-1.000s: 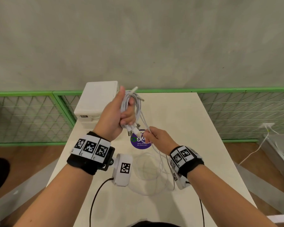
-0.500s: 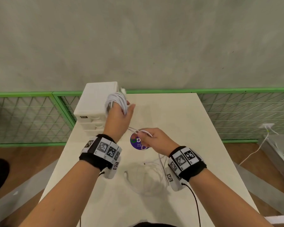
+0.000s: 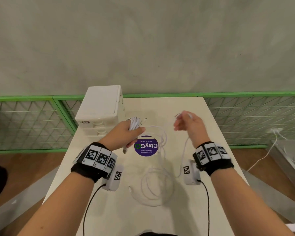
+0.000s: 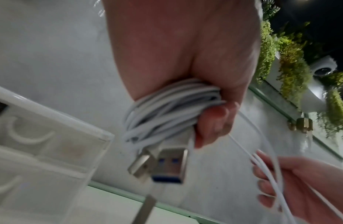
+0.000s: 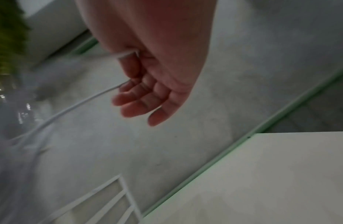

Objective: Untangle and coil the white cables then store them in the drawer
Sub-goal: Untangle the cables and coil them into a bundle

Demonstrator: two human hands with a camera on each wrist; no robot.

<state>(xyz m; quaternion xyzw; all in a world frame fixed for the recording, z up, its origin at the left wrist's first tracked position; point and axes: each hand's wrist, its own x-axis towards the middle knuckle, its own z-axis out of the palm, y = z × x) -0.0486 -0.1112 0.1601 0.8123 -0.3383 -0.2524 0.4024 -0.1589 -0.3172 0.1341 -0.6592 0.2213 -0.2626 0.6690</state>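
Above the table (image 3: 186, 106), left hand (image 3: 124, 133) is raised beside the drawer box (image 3: 99, 108), fingers curled round a coiled bundle (image 4: 167, 106) of white cable, two USB plugs (image 4: 167, 163) sticking out below. Right hand (image 3: 189, 126) is lifted well apart to the right, thumb and forefinger pinching a loose strand (image 5: 71, 109), other fingers relaxed. Strand sags between both hands. More cable loops (image 3: 153, 186) lie on the table between the wrists, near a purple sticker (image 3: 146, 146).
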